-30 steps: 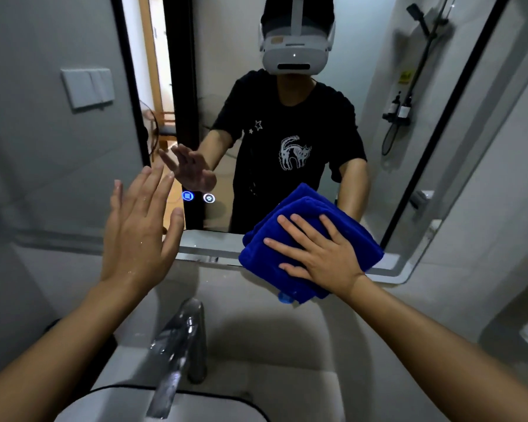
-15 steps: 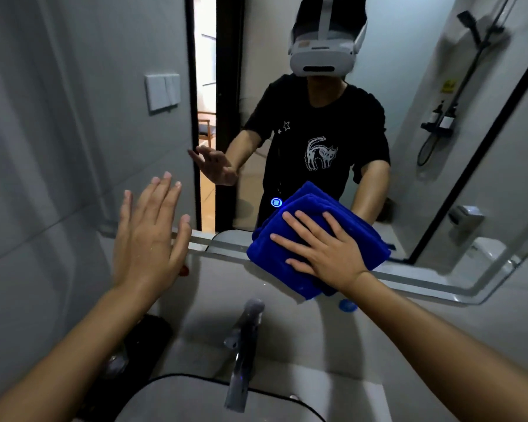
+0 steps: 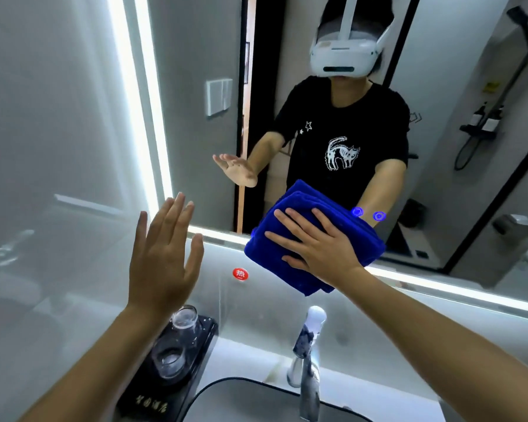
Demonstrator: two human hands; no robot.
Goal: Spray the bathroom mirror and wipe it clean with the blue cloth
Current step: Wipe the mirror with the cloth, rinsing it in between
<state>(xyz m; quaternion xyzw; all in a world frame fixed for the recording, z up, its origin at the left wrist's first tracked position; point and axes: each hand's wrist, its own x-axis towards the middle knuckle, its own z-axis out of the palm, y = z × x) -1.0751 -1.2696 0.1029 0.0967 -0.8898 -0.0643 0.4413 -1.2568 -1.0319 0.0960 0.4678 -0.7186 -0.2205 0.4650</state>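
Glossy grey tile surrounds the lit mirror (image 3: pixel 333 102). At its lower edge the right hand (image 3: pixel 320 248) presses flat, fingers spread, on the folded plush blue cloth (image 3: pixel 287 263). The left hand (image 3: pixel 162 263) hovers open, holding nothing, above a chrome tap (image 3: pixel 307 360).

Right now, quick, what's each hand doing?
Left hand: open, fingers straight, raised, holding nothing.
Right hand: open, fingers spread flat, pressing the blue cloth against the mirror.

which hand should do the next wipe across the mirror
Right. The right hand already presses the folded blue cloth flat against the lit-edged bathroom mirror at its lower edge. The left hand is open, holds nothing, and is raised beside it.
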